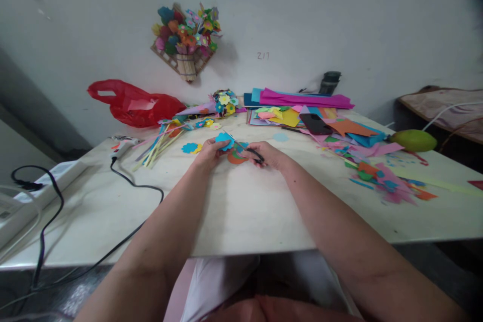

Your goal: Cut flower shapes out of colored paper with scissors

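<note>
While the left hand pinches a small blue paper flower, the right hand grips black scissors with the blades pointing at it. The blue shape sits right between both hands, just above the table. An orange paper bit lies under it; I cannot tell if it is held or just resting there. The cutting looks about half done, because the flower already has some petals. Just past the left hand lie more cut flowers and a bunch of sticks. Far off beside the right hand sit a pile of colored paper sheets and many scraps.
</note>
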